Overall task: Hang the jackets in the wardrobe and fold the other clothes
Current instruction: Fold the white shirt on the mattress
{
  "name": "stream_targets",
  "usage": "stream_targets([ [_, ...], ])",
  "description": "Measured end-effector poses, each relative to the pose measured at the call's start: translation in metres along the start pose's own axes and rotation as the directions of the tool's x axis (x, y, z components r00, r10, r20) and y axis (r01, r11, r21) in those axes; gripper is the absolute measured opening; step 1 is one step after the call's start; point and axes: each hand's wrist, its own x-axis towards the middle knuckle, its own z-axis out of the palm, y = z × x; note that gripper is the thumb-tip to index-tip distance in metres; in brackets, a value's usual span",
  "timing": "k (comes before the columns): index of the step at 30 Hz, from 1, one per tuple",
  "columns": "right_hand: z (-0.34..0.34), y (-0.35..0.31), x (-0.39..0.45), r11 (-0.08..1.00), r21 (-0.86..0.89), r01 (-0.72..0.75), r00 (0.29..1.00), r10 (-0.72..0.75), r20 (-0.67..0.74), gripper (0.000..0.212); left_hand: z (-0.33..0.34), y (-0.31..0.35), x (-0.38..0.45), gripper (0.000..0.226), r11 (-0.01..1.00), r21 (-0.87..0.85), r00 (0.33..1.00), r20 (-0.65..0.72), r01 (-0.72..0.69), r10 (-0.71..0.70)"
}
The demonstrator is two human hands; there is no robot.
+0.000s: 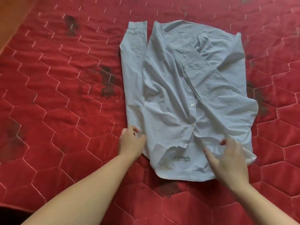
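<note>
Near the middle of the red quilted bedcover (65,98) lies the pale blue, long-sleeved button-front cotton shirt (170,98), spread flat and creased, collar end nearest the viewer (a small woven label (181,158) shows inside the neckband). One sleeve (132,65) is folded straight along the shirt's left side, cuff at the far end; the other sleeve crosses the body diagonally, its buttoned cuff (185,56) lying on the chest panel. The left hand (131,142) rests at the shirt's near left corner, fingers curled and pinching the fabric edge. The right hand (230,158) sits over the near right part of the shirt, beside the collar, fingers loosely bent and spread; whether it grips any cloth cannot be told. Both forearms are bare. Dark blotches (107,82) mark the bedcover to the left of the shirt, at its near hem and along its right side. Bedcover extends flat on all sides of the shirt, and its edge shows at the upper left corner, where an orange-brown surface (14,15) begins.
</note>
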Motion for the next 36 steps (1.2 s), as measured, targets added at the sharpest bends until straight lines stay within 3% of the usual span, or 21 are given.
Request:
stream_targets([
  [3, 0.023, -0.043, 0.013, 0.903, -0.180, 0.391, 0.920, -0.376, 0.114, 0.043, -0.011, -0.002, 0.041, 0.042, 0.984, -0.094, 0.985, -0.069, 0.151, -0.158],
  [7, 0.063, -0.093, 0.033, 0.729, -0.242, 0.641, 0.766, -0.588, 0.260, 0.052, -0.011, -0.007, 0.078, 0.050, 0.953, -0.234, 0.979, -0.024, 0.190, -0.201],
  [9, 0.079, -0.102, 0.041, 0.724, -0.204, 0.659, 0.730, -0.550, 0.406, 0.046, -0.013, -0.008, 0.085, 0.035, 0.931, -0.312, 0.982, 0.088, 0.189, -0.170],
  [12, 0.092, -0.102, 0.044, 0.810, -0.185, 0.556, 0.720, -0.358, 0.594, 0.028, -0.021, -0.015, 0.085, 0.013, 0.945, -0.252, 0.949, 0.287, 0.209, -0.133],
  [16, 0.103, -0.112, 0.057, 0.873, -0.197, 0.447, 0.668, -0.179, 0.722, 0.015, -0.039, -0.012, 0.109, 0.023, 0.862, -0.300, 0.766, 0.626, 0.409, -0.146],
  [17, 0.105, -0.116, 0.062, 0.880, -0.205, 0.429, 0.653, -0.146, 0.744, 0.014, -0.042, -0.008, 0.121, 0.023, 0.822, -0.361, 0.756, 0.643, 0.440, -0.123],
  [20, 0.115, -0.123, 0.072, 0.861, -0.250, 0.443, 0.620, -0.094, 0.779, 0.019, -0.047, 0.010, 0.165, 0.022, 0.626, -0.591, 0.812, 0.571, 0.509, -0.121],
  [23, 0.120, -0.127, 0.079, 0.837, -0.279, 0.471, 0.616, -0.085, 0.783, 0.018, -0.049, 0.035, 0.208, 0.034, 0.454, -0.721, 0.836, 0.536, 0.524, -0.114],
  [27, 0.119, -0.129, 0.085, 0.816, -0.283, 0.503, 0.573, -0.070, 0.817, 0.017, -0.053, 0.050, 0.233, 0.038, 0.451, -0.729, 0.849, 0.507, 0.515, -0.149],
  [30, 0.116, -0.130, 0.085, 0.829, -0.270, 0.489, 0.545, -0.049, 0.837, 0.017, -0.068, 0.041, 0.238, 0.030, 0.420, -0.724, 0.829, 0.538, 0.547, -0.154],
  [34, 0.114, -0.136, 0.090, 0.827, -0.242, 0.507, 0.507, -0.060, 0.860, 0.018, -0.090, 0.024, 0.248, 0.010, 0.187, -0.758, 0.777, 0.628, 0.625, -0.047],
  [36, 0.114, -0.137, 0.093, 0.828, -0.222, 0.515, 0.500, -0.080, 0.862, 0.016, -0.090, 0.023, 0.249, 0.039, 0.088, -0.718, 0.718, 0.695, 0.691, 0.035],
])
